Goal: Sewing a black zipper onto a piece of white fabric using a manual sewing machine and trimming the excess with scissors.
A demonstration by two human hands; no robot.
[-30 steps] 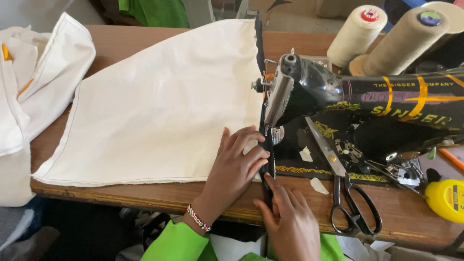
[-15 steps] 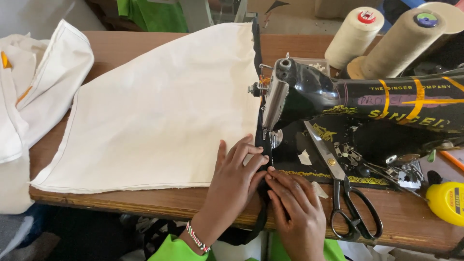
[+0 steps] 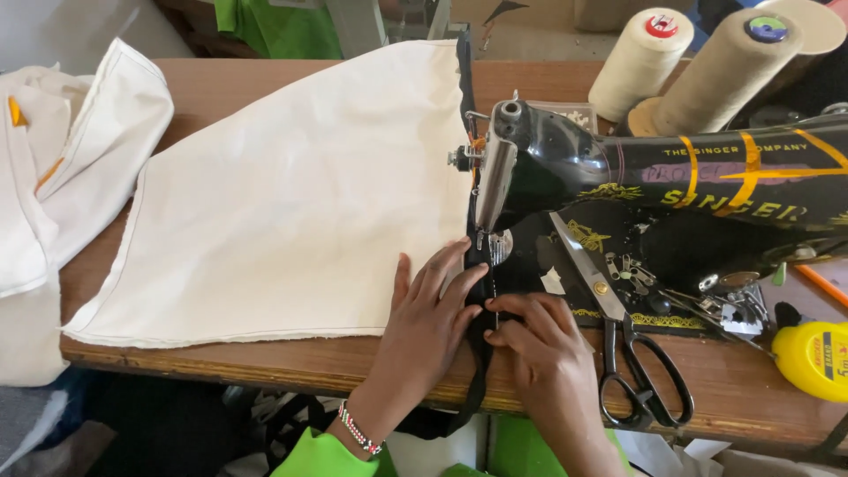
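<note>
Centrally, a black strap [image 3: 481,300] is pinned along the edge of 1 cream cloth [image 3: 291,212] under the black sewing machine [image 3: 618,185]. It is pressed flat by the left hand [image 3: 428,322], fingers spread, and pinched by the right hand [image 3: 543,349]. 2 thread cones [image 3: 689,66] and 1 pair of scissors [image 3: 632,353] are nearby; the yellow tape measure [image 3: 817,358] is cut off.

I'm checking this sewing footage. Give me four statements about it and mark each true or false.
1. The left hand lies flat on the cream fabric. True.
2. The scissors are in the right hand. False: they lie on the table beside that hand, which pinches the black strap.
3. Two thread cones stand behind the sewing machine. True.
4. The tape measure is red. False: it is yellow.
</note>
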